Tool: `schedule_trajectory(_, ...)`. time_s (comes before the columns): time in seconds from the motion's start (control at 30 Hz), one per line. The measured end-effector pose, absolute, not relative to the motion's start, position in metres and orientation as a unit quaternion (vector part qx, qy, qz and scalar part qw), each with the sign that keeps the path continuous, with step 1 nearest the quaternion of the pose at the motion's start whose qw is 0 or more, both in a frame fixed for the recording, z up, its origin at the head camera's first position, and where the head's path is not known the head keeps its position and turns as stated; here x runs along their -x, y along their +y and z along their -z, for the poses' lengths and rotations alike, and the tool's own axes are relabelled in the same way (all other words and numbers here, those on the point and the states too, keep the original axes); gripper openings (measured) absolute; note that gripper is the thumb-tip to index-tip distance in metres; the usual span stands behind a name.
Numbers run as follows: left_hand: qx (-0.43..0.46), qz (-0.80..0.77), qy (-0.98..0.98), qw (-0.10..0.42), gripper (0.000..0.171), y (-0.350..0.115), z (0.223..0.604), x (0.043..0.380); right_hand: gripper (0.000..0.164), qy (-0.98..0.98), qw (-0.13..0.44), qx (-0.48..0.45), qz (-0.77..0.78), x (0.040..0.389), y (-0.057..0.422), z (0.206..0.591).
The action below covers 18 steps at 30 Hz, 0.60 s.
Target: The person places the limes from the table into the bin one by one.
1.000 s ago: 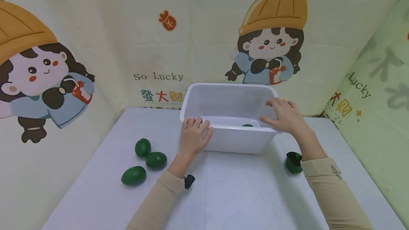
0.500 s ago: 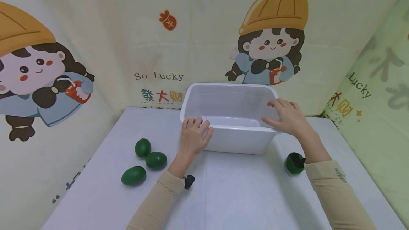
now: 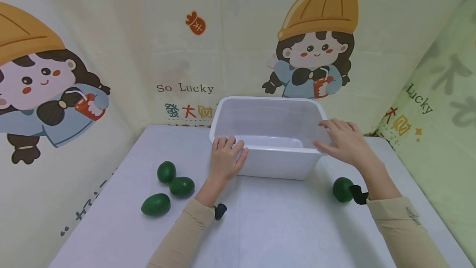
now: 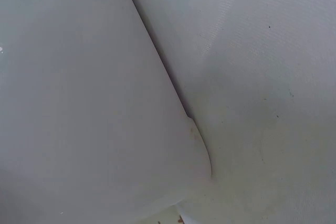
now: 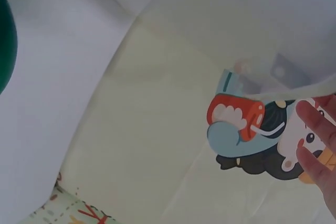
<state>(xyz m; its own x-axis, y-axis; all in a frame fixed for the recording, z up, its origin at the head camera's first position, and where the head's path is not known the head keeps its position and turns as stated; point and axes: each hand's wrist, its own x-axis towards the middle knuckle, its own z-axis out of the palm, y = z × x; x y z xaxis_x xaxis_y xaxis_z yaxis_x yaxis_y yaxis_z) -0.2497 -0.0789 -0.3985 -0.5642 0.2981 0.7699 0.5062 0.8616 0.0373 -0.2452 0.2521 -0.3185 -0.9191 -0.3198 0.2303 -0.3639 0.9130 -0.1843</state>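
A white plastic bin stands at the back of the table, its open top facing me. My left hand holds its front left rim, fingertips bent over the edge and thumb on the outer face. The bin's smooth wall fills much of the left wrist view. At the bin's right end is my right hand, fingers spread, with nothing in its grasp. Below that wrist lies a dark green oval fruit, partly seen as a green curve in the right wrist view. The bin's floor near the front wall is hidden.
Several more green oval fruits lie about: one at the back left, one beside it, one nearer me. The table has a white cover. A printed cloth hangs close behind the bin.
My right hand has drawn back to the right from over the bin. A green fruit seen inside the bin has gone out of sight behind its front wall. My left hand stays put.
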Motion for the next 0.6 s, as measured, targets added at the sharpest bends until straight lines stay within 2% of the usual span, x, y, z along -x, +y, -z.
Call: schedule_trajectory(0.6, 0.229, 0.130, -0.876, 0.404, 0.038, -0.079, 0.397, 0.250, 0.065, -0.972, 0.129, -0.152, -0.124, 0.220, 0.282, 0.318)
